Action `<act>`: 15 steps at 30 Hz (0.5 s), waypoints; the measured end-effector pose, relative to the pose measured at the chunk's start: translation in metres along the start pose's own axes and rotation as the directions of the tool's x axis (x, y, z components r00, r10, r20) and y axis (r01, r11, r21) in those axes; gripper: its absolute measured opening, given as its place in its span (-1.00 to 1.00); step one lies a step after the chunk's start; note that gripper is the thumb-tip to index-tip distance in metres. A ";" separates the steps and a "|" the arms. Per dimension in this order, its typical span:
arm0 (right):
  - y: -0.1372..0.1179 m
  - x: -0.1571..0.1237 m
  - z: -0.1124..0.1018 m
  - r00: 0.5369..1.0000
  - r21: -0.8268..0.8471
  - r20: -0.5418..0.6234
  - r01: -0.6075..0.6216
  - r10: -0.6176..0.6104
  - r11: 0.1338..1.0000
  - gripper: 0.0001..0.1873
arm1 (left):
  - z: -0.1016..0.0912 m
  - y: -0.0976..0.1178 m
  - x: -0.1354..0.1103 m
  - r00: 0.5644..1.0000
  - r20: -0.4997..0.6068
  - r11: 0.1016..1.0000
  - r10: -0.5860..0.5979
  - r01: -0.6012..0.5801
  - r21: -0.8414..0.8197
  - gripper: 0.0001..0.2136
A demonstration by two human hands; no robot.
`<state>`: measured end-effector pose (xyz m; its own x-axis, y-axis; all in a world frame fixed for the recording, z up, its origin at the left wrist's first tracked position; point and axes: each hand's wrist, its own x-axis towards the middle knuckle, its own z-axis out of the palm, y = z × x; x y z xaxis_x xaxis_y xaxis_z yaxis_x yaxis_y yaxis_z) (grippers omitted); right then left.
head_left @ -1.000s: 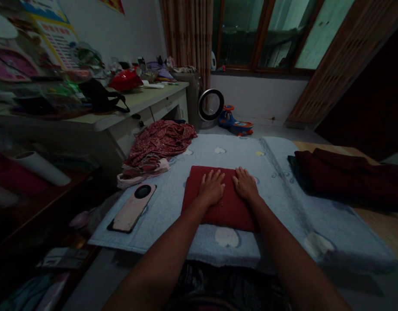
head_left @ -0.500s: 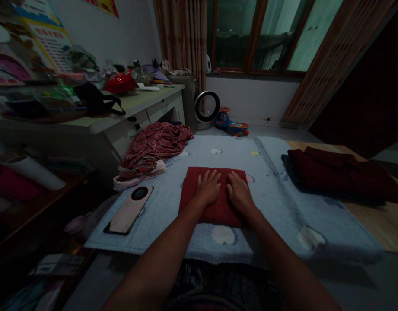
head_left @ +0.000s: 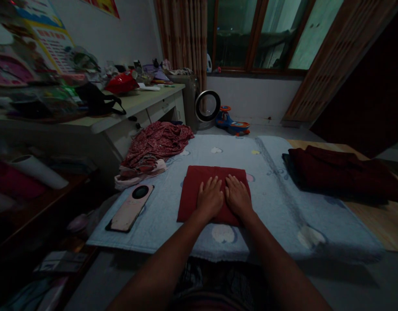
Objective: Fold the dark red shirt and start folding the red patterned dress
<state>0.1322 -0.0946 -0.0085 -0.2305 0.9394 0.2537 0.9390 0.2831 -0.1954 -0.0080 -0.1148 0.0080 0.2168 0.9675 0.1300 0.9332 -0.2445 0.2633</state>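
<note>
A dark red shirt (head_left: 189,198), folded into a flat rectangle, lies on a pale blue blanket (head_left: 270,207) patterned with hearts. My left hand (head_left: 211,196) rests flat on the middle of the shirt with its fingers spread a little. Close beside it, my right hand (head_left: 237,195) lies flat on the shirt's right half, fingers stretched forward. Both palms cover part of the cloth, and neither hand grasps anything. Left of the shirt a pink phone (head_left: 130,209) with a round black camera ring lies on the blanket.
A rumpled red patterned garment (head_left: 158,142) is heaped at the blanket's far left. Folded dark clothes (head_left: 341,172) are stacked at the right. A cluttered desk (head_left: 137,106) stands on the left; behind are a washing machine door (head_left: 207,106) and a blue ride-on toy (head_left: 233,123).
Both hands have slid slightly toward me over the shirt, and my right hand has moved closer to the left. The shirt stays in about the same place.
</note>
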 end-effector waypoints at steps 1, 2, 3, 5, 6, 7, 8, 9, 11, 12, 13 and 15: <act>-0.001 -0.001 -0.001 1.000 -0.004 -0.005 -0.002 0.002 1.000 -0.48 | 0.001 0.002 -0.003 1.000 -0.023 1.000 -0.002 0.002 0.013 -0.50; -0.002 -0.002 -0.002 1.000 -0.011 -0.010 -0.004 0.004 1.000 -0.48 | 0.002 0.003 -0.004 0.999 -0.035 1.000 0.000 0.001 0.021 -0.50; -0.003 -0.004 -0.003 1.000 -0.018 -0.014 -0.003 0.003 1.000 -0.48 | 0.002 0.003 -0.005 0.999 -0.037 1.000 0.003 -0.002 0.025 -0.50; -0.005 -0.008 -0.006 1.000 -0.034 -0.014 0.009 -0.009 0.999 -0.49 | 0.002 0.003 -0.004 1.000 -0.025 1.000 0.004 -0.003 0.028 -0.50; -0.005 -0.011 -0.007 1.000 -0.042 -0.010 0.018 -0.019 0.999 -0.49 | 0.002 0.003 -0.003 1.000 -0.017 1.000 0.002 -0.002 0.028 -0.50; -0.006 -0.014 -0.009 1.000 -0.048 -0.004 0.028 -0.028 0.998 -0.48 | 0.002 0.003 -0.003 1.000 -0.010 1.000 -0.001 0.001 0.029 -0.50; -0.007 -0.018 -0.010 0.999 -0.055 0.003 0.038 -0.038 0.998 -0.48 | 0.002 0.003 -0.002 1.000 -0.004 1.000 -0.005 0.005 0.030 -0.50; -0.007 -0.022 -0.011 0.999 -0.062 0.009 0.047 -0.046 0.997 -0.47 | 0.001 0.003 -0.002 1.000 0.001 1.000 -0.009 0.009 0.030 -0.50; -0.007 -0.030 -0.013 0.998 -0.076 0.015 0.060 -0.059 0.995 -0.46 | 0.001 0.003 -0.002 1.000 0.004 0.999 -0.014 0.014 0.029 -0.51; -0.007 -0.034 -0.014 0.998 -0.084 0.017 0.067 -0.066 0.994 -0.46 | 0.001 0.004 -0.002 1.000 0.003 1.000 -0.015 0.014 0.027 -0.51; -0.007 -0.037 -0.014 0.997 -0.091 0.019 0.074 -0.073 0.993 -0.45 | 0.000 0.004 -0.002 1.000 0.002 1.000 -0.015 0.015 0.024 -0.50; -0.006 -0.042 -0.015 0.996 -0.103 0.022 0.088 -0.087 0.991 -0.44 | -0.001 0.004 -0.003 1.000 0.002 1.000 -0.012 0.012 0.021 -0.50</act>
<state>0.1405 -0.1387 -0.0040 -0.3165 0.9153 0.2492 0.9362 0.3437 -0.0735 -0.0048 -0.1184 0.0100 0.2063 0.9705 0.1250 0.9414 -0.2317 0.2451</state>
